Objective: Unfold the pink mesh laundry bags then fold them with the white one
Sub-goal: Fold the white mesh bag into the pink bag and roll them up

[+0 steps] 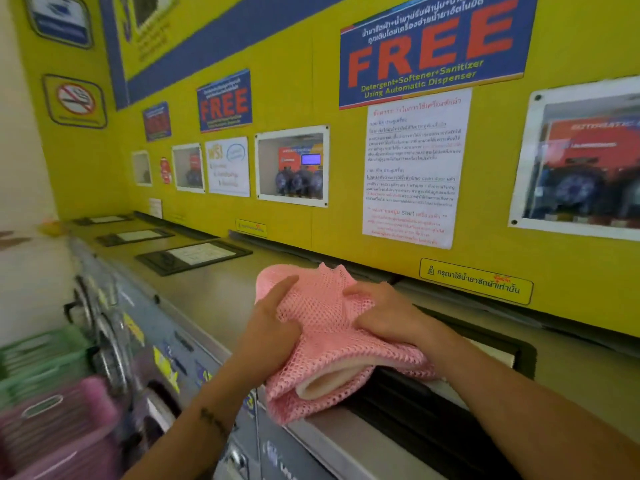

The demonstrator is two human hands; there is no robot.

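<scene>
Both hands are on a bundle of pink mesh laundry bags point(325, 341) that sits on the flat top of a washing machine point(214, 299), right under a yellow wall point(346, 220) full of signs. The left hand point(273, 323) lies on the left side of the bundle, with its pointing finger stretched out over the mesh and its other fingers curled down into the cloth. The right hand point(384, 315) presses on the right side, and its fingers are bent and bunch up the mesh. The bundle is folded over, and a white bag point(332, 381) peeks out from inside the fold at the front. So the bags look folded together already, or almost. The front of the bundle hangs a little over the edge of the machine top. If the hands let go too soon, I think it could slide off and fall to the floor. The mesh is soft and springy, so the fold may pop open again. The white bag could slip out too. Fingers might also snag in the little holes.
</scene>
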